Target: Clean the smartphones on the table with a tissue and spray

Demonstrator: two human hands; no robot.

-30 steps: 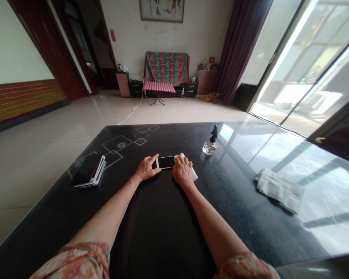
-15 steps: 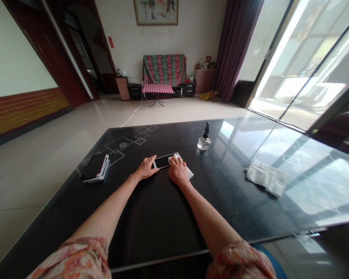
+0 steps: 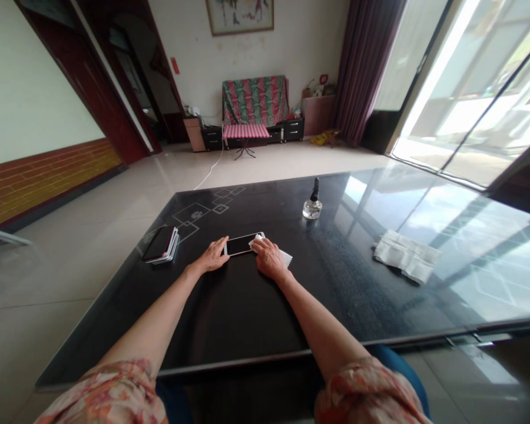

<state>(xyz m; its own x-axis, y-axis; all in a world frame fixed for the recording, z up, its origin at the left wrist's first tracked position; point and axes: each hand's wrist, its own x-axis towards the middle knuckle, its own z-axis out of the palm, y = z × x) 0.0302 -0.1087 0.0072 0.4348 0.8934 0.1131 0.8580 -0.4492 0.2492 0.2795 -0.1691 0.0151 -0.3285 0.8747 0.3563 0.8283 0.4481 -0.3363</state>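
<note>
A white-edged phone [image 3: 239, 244] with a dark screen lies flat on the black glass table [image 3: 229, 306]. My left hand [image 3: 211, 257] rests at the phone's left end, fingers stretched out and touching its edge. My right hand [image 3: 268, 258] presses a small white wipe [image 3: 284, 255] onto the phone's right end, fingers curled over the wipe. Part of the wipe sticks out to the right of the hand.
A stack of phones or cases [image 3: 161, 245] lies at the table's left edge. A small glass spray bottle with a black top [image 3: 312, 204] stands behind the phone. A folded white cloth [image 3: 405, 254] lies to the right. Beyond are tiled floor and a covered bench.
My right hand with the wipe has slid left along the phone's screen. The camera has pulled back and shifted, so more of the table's near edge shows.
</note>
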